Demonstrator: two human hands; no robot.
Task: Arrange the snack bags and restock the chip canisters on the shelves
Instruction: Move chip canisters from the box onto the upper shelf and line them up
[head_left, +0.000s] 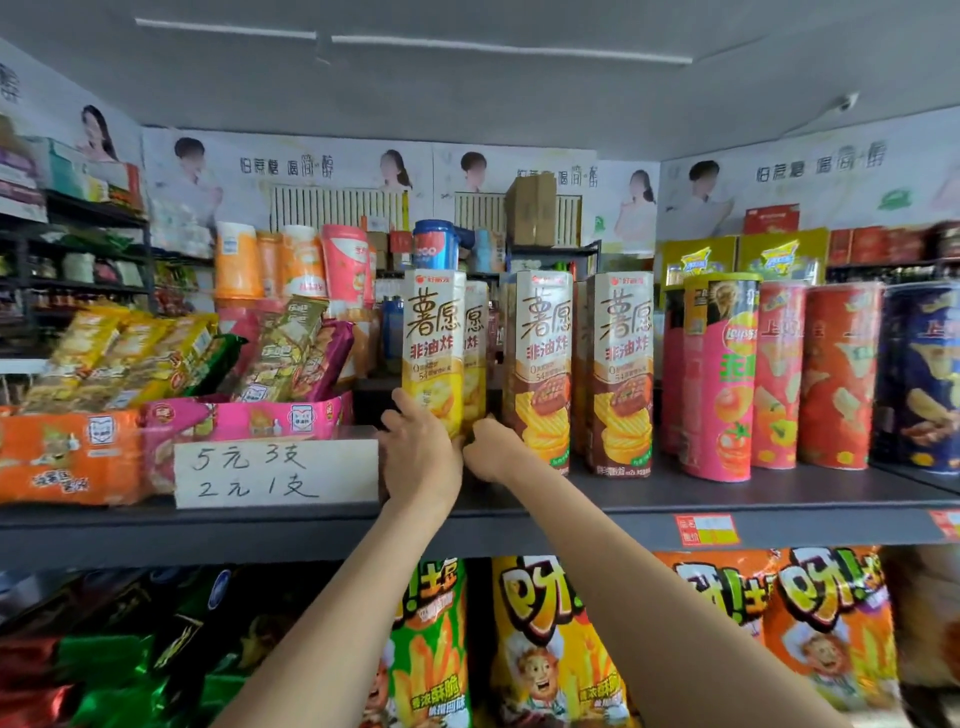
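The tall yellow-and-white chip box stands on the dark grey shelf, just left of two brown-and-white boxes. The left hand grips its base (thumb up its left side); the right hand holds the lower right side, fingers curled.

A small retail shop, snack aisle. A dark metal shelf carries upright chip canisters in rows; snack bags fill the tier below. A handwritten price card stands at the shelf's front edge, left of centre, and a printed price label is fixed to that edge at right. Advertising posters line the back wall, and further stocked racks stand at left.
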